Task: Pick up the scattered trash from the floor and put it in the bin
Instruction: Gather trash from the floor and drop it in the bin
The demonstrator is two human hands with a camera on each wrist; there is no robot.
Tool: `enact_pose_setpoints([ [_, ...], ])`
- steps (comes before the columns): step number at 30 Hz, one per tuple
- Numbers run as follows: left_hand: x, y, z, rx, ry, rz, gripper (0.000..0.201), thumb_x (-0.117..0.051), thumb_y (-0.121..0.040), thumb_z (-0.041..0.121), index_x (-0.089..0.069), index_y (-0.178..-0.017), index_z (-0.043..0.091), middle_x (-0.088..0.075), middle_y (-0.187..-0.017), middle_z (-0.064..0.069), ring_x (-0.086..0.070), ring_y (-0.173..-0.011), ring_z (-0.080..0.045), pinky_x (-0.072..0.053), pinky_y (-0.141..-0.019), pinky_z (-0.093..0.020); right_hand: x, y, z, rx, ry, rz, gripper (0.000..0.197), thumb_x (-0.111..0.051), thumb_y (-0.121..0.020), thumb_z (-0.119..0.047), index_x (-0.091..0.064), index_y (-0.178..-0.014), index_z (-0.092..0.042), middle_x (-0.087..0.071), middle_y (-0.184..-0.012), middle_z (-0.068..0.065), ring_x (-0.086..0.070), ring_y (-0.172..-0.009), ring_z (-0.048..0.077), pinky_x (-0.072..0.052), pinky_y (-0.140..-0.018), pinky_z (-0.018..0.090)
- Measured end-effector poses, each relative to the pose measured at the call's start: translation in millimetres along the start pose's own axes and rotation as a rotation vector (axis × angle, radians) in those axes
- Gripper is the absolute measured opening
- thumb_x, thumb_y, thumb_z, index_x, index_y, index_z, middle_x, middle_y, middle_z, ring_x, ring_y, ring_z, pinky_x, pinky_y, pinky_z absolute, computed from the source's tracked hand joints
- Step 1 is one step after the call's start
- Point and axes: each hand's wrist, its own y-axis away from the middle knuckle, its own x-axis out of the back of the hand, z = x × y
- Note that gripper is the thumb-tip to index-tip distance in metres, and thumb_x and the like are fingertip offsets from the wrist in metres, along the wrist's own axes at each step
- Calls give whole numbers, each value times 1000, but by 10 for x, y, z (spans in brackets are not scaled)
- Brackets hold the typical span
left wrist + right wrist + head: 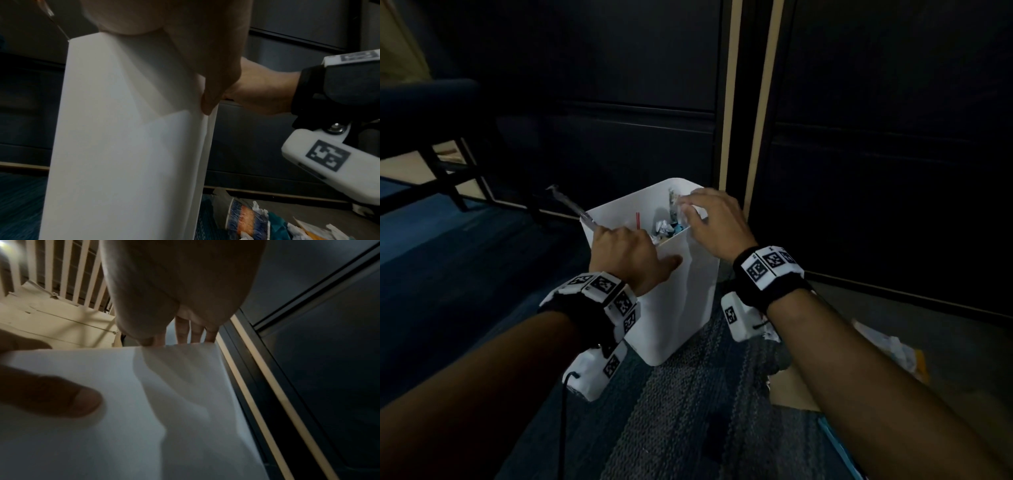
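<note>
Trash, a crumpled pale wrapper (677,205), is pinched by the right hand (714,224) over the one tall white plastic bin (681,308); the left hand (625,255) grips a thin clear plastic strip (571,205) at the left rim. Several scraps lie inside already; a paper cup (246,219) and more scraps remain on the floor, right.

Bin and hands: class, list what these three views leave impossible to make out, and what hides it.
- Bin contents: head view shows only crumpled bits; the depth is hidden by its walls.
- Left hand: its curled fingers hide how it grips the thin wrapper.
- Right hand fingertips: the bin rim hides them in the right wrist view.
- Floor trash: cut off by the frame edge.
</note>
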Motion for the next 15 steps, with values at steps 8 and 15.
enact_pose_setpoints([
  [8,-16,-16,-6,-8,-16,0,68,-37,-82,76,-61,-68,14,-67,-79,-8,-62,-79,-27,-44,-83,-36,146,286,318,-38,27,220,23,-58,-93,-27,-68,-109,-14,-66,-114,2,-55,-110,19,-46,-94,35],
  [15,-45,-19,-5,-6,-6,35,72,-42,-80,76,-66,-74,8,-66,-79,-13,-62,-78,-30,-41,-82,-37,-35,1197,1087,-351,307,-80,14,-56,-89,-23,-61,-83,-12,-61,-88,11,-56,-87,32,-48,-72,38],
])
